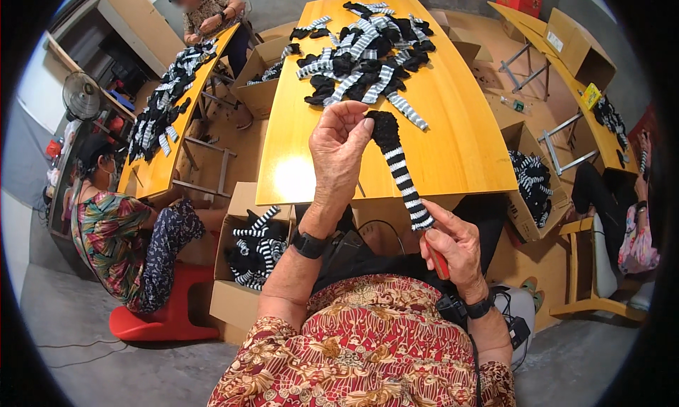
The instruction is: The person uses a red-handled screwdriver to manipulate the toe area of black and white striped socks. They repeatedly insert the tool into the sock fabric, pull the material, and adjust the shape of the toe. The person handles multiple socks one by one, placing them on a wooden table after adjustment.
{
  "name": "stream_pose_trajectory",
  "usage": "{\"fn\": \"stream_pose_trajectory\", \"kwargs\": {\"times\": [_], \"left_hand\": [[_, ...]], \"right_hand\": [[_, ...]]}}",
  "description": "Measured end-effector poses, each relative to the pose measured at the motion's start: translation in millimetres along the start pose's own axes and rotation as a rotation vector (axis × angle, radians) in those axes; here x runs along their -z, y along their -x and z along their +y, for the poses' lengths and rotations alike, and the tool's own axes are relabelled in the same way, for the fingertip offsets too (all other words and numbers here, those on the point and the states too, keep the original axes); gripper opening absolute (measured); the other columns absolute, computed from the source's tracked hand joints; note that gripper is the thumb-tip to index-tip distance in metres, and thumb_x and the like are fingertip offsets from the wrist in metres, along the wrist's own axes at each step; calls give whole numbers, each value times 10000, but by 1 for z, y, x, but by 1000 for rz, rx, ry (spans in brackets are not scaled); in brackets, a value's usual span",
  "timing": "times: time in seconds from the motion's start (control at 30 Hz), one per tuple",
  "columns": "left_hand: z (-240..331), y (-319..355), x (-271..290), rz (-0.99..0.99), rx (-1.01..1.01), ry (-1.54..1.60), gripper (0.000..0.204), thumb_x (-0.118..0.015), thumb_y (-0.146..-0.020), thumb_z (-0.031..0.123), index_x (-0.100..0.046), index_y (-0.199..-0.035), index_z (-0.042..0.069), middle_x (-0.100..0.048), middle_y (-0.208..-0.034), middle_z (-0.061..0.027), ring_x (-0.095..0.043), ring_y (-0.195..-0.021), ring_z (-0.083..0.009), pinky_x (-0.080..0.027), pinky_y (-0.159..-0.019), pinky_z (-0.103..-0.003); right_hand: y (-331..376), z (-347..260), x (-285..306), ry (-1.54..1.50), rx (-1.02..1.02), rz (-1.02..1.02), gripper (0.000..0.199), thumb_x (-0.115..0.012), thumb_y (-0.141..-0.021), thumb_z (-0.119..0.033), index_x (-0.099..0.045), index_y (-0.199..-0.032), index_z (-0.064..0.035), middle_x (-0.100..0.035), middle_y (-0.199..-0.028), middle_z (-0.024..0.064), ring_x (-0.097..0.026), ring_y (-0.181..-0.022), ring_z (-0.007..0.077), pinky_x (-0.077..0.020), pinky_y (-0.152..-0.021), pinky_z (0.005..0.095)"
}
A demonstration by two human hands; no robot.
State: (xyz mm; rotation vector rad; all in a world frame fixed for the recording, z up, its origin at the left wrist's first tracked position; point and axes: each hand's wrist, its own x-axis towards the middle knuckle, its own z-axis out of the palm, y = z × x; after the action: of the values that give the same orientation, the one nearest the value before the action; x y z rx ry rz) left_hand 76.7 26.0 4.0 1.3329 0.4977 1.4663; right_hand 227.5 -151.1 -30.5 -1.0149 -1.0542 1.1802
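Knit tube (403,175): matt, rough cloth; tabletop (460,142): smooth, glossy.

Left hand (336,147): raised forward, thumb and forefinger pinched, remaining fingers curled. Right hand (454,248): lower, nearer the body, closed, its lower fingers apparently curled, though partly hidden. Forearms (291,288): both reaching forward.

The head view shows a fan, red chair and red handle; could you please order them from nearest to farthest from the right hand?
1. Red handle, held in the right hand.
2. Red chair, left, under a seated person.
3. Fan, upper left.
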Motion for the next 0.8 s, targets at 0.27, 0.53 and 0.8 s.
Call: {"fn": "stream_pose_trajectory", "kwargs": {"times": [0.27, 0.53, 0.8], "left_hand": [[6, -6, 9, 87, 148, 283, 217, -651, -870, 7, -625, -1085, 24, -601, -940, 20, -548, -815, -41, -460, -743, -183], [3, -12, 27, -183, 233, -58, 314, -643, -883, 75, -623, -1186, -3, -650, -970, 4, -563, -856, -60, -460, -761, -212], [20, -19, 36, -289, 70, -121, 165, -674, -863, 22, -665, -1028, 22, -643, -842, 5, -586, -768, -57, -478, -713, -196]], "right_hand": [[1, 9, -4, -75, 15, 25, 424, -553, -926, -122, -520, -1338, -25, -606, -649, 62, -519, -477, 71, -433, -451, 199], [-16, 0, -1, 100, 6, 25, 417, -573, -920, -123, -540, -1329, -46, -581, -651, 25, -479, -477, 50, -401, -442, 194], [-13, -19, 0, 246, -12, -37, 433, -548, -864, -37, -573, -1297, -44, -578, -644, 4, -481, -469, 35, -368, -425, 178]]}}
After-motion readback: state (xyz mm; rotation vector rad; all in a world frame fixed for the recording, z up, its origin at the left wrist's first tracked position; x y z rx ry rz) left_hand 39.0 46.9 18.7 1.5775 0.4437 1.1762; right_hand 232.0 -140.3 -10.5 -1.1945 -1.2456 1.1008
